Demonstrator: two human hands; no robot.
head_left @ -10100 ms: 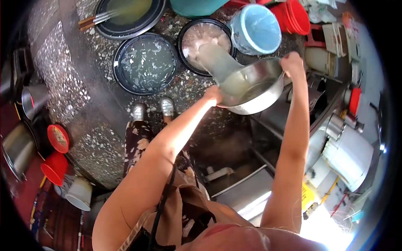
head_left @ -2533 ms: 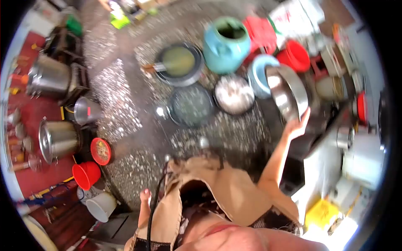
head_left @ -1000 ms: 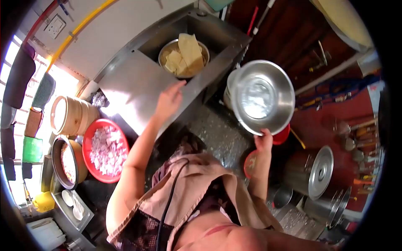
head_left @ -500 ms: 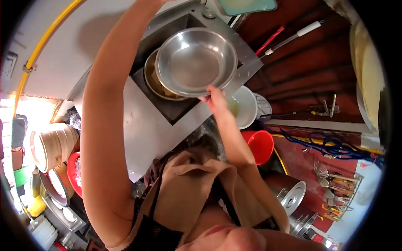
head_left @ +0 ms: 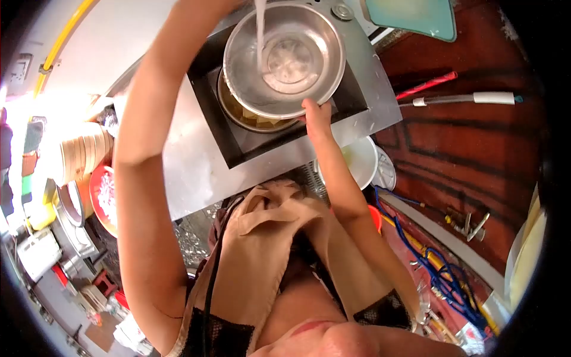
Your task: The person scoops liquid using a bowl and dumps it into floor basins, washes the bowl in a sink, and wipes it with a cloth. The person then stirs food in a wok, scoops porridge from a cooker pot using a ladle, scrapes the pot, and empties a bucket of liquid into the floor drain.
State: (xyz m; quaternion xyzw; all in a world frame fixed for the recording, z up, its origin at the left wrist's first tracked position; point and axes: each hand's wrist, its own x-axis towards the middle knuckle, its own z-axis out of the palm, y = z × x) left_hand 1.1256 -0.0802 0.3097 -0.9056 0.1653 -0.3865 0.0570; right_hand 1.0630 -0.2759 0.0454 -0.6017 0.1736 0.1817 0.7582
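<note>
Its near rim clamped in the right hand [head_left: 317,120], a steel basin [head_left: 324,50] hangs toward the sink's [head_left: 352,89] far edge, apparently to catch running water [head_left: 260,30]; the left hand is out of frame, its grip unknown.

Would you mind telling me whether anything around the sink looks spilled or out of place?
Nothing clearly looks spilled or damaged. The steel basin overlaps the pot in the sink, but the right hand holds it there under running water, so that seems deliberate.
</note>
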